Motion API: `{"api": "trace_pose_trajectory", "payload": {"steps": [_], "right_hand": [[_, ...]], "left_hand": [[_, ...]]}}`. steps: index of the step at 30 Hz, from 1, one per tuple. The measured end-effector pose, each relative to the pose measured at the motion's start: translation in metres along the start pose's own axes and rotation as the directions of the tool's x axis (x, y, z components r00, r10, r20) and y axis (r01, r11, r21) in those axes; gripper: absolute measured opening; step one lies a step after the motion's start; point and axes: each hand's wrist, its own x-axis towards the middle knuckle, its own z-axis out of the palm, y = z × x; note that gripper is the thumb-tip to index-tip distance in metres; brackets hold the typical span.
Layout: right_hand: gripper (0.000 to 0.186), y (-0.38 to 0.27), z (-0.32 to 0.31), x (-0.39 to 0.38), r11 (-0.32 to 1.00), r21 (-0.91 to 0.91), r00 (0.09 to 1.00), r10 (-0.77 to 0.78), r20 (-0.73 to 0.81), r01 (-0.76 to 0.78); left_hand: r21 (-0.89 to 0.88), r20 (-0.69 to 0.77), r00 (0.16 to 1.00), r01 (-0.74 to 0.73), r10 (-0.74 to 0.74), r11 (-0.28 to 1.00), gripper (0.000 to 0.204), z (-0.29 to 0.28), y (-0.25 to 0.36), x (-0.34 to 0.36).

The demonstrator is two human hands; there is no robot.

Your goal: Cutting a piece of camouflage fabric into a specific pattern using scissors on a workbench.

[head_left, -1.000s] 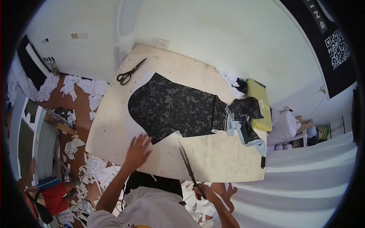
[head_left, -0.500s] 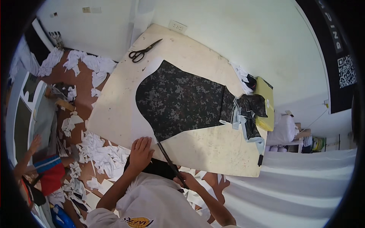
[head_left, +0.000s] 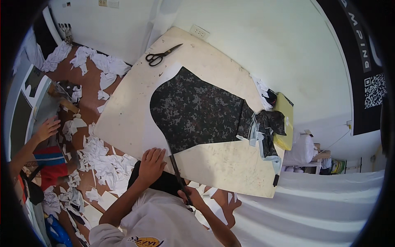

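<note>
A dark camouflage-print fabric piece (head_left: 197, 109) with a white border lies on the pale table (head_left: 119, 111). My left hand (head_left: 152, 165) rests flat on the white border at the near table edge, fingers stretched out. In my right hand (head_left: 190, 195) are long black scissors (head_left: 176, 168), their handles wrapped by my fingers. The blades point away from me and reach the lower left corner of the print, just right of my left hand; whether they are parted is hard to see.
Spare black scissors (head_left: 163, 55) lie at the table's far left. Bunched camouflage pieces (head_left: 269, 123) sit beside a yellow package (head_left: 284, 119) on the right. White scraps (head_left: 103, 164) cover the floor. Another person's hand (head_left: 48, 128) is at the left; white cloth (head_left: 312, 206) hangs right.
The view has shifted slightly. The scissors in my right hand have swung to a steeper angle, while my left hand stays on the border. The other person's arm has come further into view.
</note>
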Motion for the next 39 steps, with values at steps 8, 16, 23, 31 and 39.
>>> {"api": "trace_pose_trajectory", "payload": {"steps": [8, 16, 23, 31, 39], "right_hand": [[0.042, -0.014, 0.006, -0.004, 0.997, -0.061, 0.997, 0.05, -0.067, -0.054], [0.046, -0.021, -0.005, -0.005, 0.999, 0.02, 1.0, 0.025, -0.009, -0.025], [0.048, -0.028, 0.001, 0.012, 0.993, -0.112, 0.997, 0.04, -0.069, -0.048], [0.042, -0.037, -0.014, 0.021, 0.998, -0.055, 0.999, 0.035, -0.007, -0.035], [0.041, -0.068, -0.033, 0.024, 0.984, -0.178, 0.999, 0.029, 0.039, -0.021]], "left_hand": [[-0.01, 0.015, 1.0, -0.01, 0.01, 1.0, 0.052, 0.001, -0.002, -0.001], [-0.017, -0.01, 1.0, -0.014, 0.013, 1.0, 0.041, 0.002, -0.003, -0.004], [-0.027, -0.032, 0.999, 0.0, 0.0, 1.0, 0.036, 0.003, 0.0, -0.004], [-0.032, -0.058, 0.998, 0.011, -0.013, 0.999, 0.035, 0.005, -0.002, -0.005], [-0.007, -0.08, 0.997, 0.014, -0.014, 1.0, 0.032, 0.002, -0.003, -0.003]]}}
